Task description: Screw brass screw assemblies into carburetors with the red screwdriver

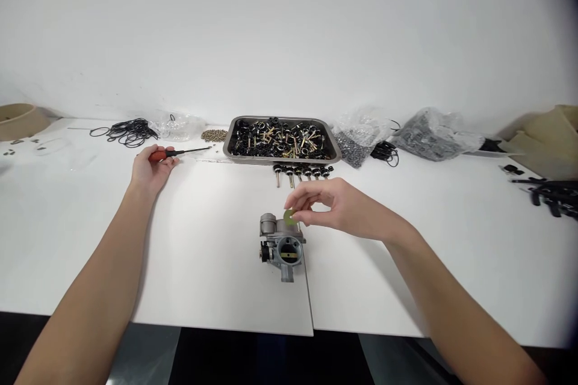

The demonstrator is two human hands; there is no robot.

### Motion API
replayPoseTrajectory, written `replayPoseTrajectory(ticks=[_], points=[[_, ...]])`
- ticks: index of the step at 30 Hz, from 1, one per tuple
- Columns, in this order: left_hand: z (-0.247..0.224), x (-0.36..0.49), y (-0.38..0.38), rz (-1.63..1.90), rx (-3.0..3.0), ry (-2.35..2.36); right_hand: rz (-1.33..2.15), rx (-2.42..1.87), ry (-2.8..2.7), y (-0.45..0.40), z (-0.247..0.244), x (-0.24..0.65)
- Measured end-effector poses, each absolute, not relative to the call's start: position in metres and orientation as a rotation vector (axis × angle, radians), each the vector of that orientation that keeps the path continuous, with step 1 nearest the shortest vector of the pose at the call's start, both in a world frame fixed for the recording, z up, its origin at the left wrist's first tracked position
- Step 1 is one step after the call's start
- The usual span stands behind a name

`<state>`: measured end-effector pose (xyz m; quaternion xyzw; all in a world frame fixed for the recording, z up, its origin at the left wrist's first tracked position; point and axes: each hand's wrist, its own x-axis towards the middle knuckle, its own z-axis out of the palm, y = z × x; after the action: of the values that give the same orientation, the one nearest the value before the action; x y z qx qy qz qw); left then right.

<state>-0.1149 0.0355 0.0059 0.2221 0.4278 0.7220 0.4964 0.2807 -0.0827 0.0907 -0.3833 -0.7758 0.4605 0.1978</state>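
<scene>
A grey metal carburetor [280,246] stands on the white table, its round bore facing me and a brass-coloured bar crossing the opening. Just above it my right hand [323,207] pinches a thin yellow-green disc [289,217] between thumb and fingers. The disc overlaps the carburetor's top in view; I cannot tell whether they touch. Farther left, my left hand [153,168] rests near the table's back, closed around the red handle of a screwdriver [162,154]. Its dark shaft points right, toward a pile of small brass screws [214,135].
A metal tray [282,160] of black and gold parts stands at the back, with several similar parts [298,173] lined up before it. Black rubber rings [130,132] lie left. Plastic bags of parts [433,135] and black pieces [557,195] lie right. A seam [309,301] crosses the tabletop.
</scene>
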Motion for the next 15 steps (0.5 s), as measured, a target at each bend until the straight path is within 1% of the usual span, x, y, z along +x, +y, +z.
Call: replayPoseTrajectory(ticks=[4, 10, 15], points=[[0.006, -0.114, 0.035, 1.751, 0.539, 1.034, 1.32, -1.002, -2.194, -0.084, 0.09, 0.281], [0.007, -0.113, 0.034, 1.747, 0.549, 1.031, 1.487, -0.87, -2.184, -0.089, 0.09, 0.282], [0.009, -0.109, 0.033, 1.745, 0.556, 1.052, 1.393, -0.859, -2.323, -0.097, 0.093, 0.277]])
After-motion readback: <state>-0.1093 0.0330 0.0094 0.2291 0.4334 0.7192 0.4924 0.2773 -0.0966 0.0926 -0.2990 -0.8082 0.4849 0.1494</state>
